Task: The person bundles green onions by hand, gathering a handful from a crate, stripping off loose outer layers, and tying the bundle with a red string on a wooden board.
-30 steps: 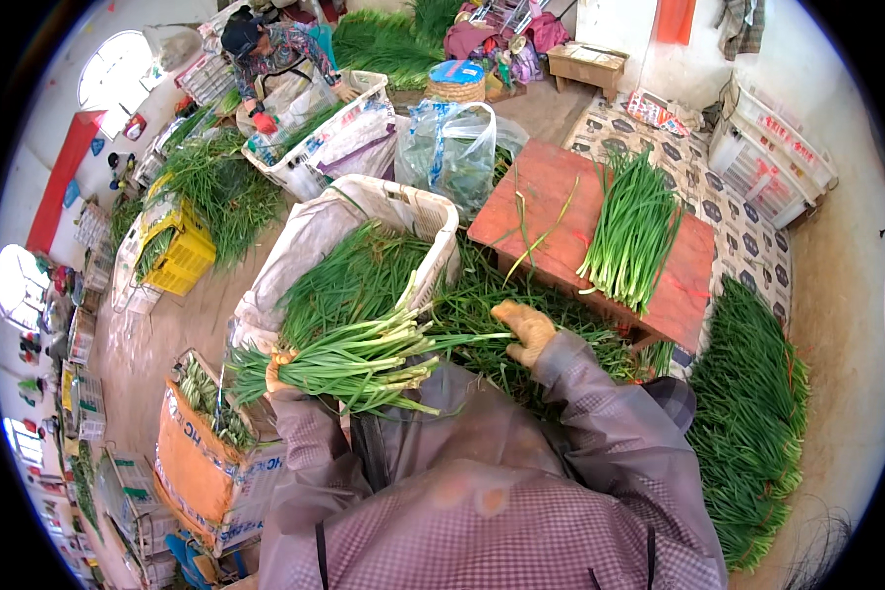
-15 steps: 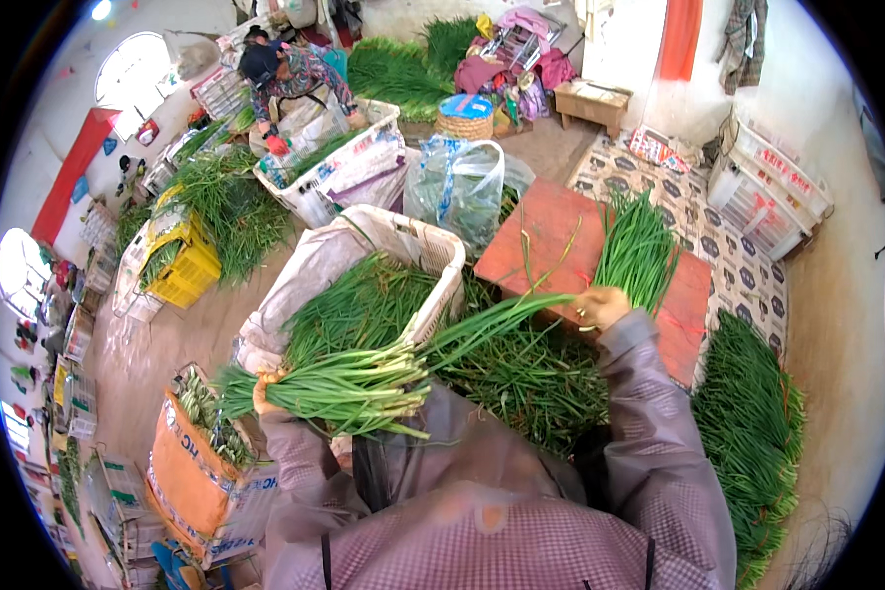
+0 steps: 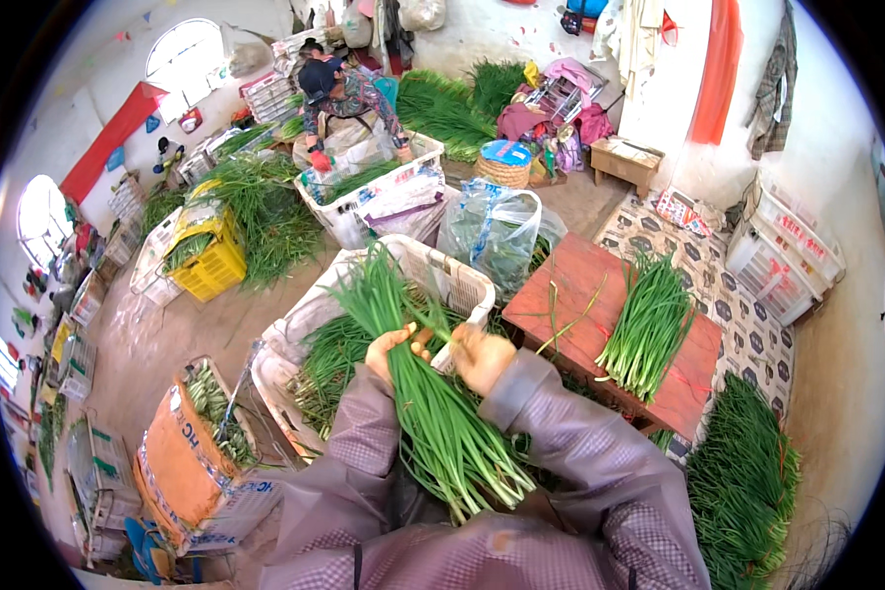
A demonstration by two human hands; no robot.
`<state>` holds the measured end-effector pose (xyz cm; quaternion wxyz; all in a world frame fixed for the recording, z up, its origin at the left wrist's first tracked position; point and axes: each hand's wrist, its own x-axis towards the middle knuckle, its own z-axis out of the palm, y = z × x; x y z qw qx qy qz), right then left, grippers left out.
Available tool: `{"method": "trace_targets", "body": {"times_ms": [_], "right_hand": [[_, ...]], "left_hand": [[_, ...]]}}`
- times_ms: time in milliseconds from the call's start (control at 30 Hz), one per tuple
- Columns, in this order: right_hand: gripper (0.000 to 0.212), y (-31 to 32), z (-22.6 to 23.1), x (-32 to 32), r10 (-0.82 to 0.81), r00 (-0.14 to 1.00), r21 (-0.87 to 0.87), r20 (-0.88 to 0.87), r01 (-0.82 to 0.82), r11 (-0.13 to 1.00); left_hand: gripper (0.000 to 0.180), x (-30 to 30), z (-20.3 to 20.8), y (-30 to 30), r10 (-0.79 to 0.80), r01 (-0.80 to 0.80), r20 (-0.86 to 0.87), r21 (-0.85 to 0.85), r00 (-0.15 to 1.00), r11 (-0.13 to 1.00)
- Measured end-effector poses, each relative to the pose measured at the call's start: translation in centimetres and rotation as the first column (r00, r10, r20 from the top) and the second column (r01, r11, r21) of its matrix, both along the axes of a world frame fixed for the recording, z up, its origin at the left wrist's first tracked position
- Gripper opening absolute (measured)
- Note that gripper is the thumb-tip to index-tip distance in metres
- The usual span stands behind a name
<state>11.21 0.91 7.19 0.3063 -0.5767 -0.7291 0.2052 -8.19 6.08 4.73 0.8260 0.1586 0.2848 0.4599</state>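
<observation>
My left hand (image 3: pixel 391 354) is closed round the middle of a bunch of chives (image 3: pixel 452 423). The leaf tips point away from me over the white crate, and the pale stem ends hang toward my lap. Beside it my right hand (image 3: pixel 482 359) is closed, pinching a few thin leaves (image 3: pixel 435 323) against the bunch's side. Just beyond, the white crate (image 3: pixel 472 285) holds loose chives (image 3: pixel 329 369) and a pale sack lining. A bundle of chives (image 3: pixel 649 329) lies on the red wooden table (image 3: pixel 560 295) to the right, near two loose strands.
An orange-covered crate (image 3: pixel 182 457) stands at the left. Behind it are a yellow crate (image 3: pixel 211 261) and heaped greens. Another person (image 3: pixel 349 103) works over a far white crate (image 3: pixel 423 157). Chives (image 3: pixel 742 482) lie piled at the right, by a patterned mat (image 3: pixel 747 295).
My left hand has moved right and turned the bunch from sideways to lengthwise. From beside the table, my right hand has come in to the bunch. The view has shifted.
</observation>
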Motion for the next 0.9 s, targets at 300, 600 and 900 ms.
{"method": "trace_targets", "body": {"times_ms": [300,600,900], "right_hand": [[0.029,-3.6,0.1,1.4,0.131,0.991,-0.037,-0.030,-0.132,0.991],[0.036,-1.2,1.1,0.4,0.045,0.978,-0.038,-0.203,-0.054,0.998],[0.012,2.5,-3.5,1.6,0.021,0.898,-0.022,-0.440,-0.034,0.999]], "left_hand": [[0.027,-0.2,-1.0,1.3,-0.088,0.076,0.234,0.062,0.968,0.995],[0.035,1.2,1.2,-0.3,-0.113,0.108,0.063,0.072,0.992,0.991],[0.023,1.8,-0.1,0.8,-0.147,0.148,0.126,-0.001,0.981,0.989]]}}
